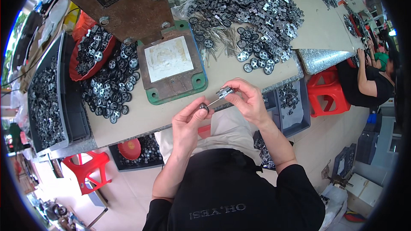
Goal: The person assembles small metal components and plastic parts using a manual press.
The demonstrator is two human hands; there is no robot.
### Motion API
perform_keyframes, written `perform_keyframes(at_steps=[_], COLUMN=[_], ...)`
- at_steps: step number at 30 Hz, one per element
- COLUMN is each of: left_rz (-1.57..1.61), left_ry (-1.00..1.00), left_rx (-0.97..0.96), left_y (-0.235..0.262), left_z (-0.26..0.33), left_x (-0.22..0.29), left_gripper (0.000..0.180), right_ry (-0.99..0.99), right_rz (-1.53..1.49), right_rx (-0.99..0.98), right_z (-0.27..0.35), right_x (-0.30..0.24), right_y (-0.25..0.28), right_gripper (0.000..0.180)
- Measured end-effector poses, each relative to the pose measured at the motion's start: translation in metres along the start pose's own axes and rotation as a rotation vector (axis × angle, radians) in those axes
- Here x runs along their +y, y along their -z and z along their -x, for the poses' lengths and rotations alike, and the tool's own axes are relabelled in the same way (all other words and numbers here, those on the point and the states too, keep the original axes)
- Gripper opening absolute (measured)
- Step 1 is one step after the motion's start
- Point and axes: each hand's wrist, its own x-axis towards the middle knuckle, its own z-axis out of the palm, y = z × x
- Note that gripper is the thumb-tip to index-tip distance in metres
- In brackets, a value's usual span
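1. Over the near edge of the table (pixel 114 131), the left hand (pixel 187 117) has its grip around one dark round piece (pixel 204 108).
2. One thin rod (pixel 213 102) spans from it to one shiny metal part (pixel 224 93), pinched in the right hand's (pixel 248 104) grip.
3. Ahead stands one press (pixel 128 12) with one white plate (pixel 168 58).
4. Wheels (pixel 242 56) lie heaped either side, too many to count; two red stools (pixel 323 89) stand on the floor.

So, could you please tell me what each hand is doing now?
Left hand: closed, holding a dark round piece.
Right hand: closed, holding a shiny silver part.
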Motion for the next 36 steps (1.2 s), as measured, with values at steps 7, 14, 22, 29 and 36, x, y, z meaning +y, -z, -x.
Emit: perform_keyframes(at_steps=[7, 14, 22, 29, 36], left_rz=[-0.29, -0.164, -0.098, -0.057, -0.311], left_ry=[-0.239, -0.164, -0.161, -0.132, -0.277], left_rx=[0.055, -0.018, 0.021, 0.029, 0.047], left_y=[0.0, 0.002, 0.001, 0.002, -0.001], left_z=[0.001, -0.001, 0.001, 0.0, 0.002], left_x=[-0.004, -0.004, -0.008, -0.007, -0.007], left_gripper=[0.034, 0.033, 0.03, 0.03, 0.029], right_ry=[-0.126, -0.158, -0.105, -0.194, -0.4], right_rz=[-0.012, -0.227, 0.024, -0.3, -0.378], right_rx=[0.017, 0.108, 0.177, 0.116, 0.003], right_z=[0.006, 0.013, 0.015, 0.012, 0.006], right_x=[-0.003, 0.001, 0.0, 0.01, 0.002], right_y=[-0.005, -0.019, -0.022, -0.014, -0.005], right_gripper=[0.021, 0.019, 0.019, 0.02, 0.025])
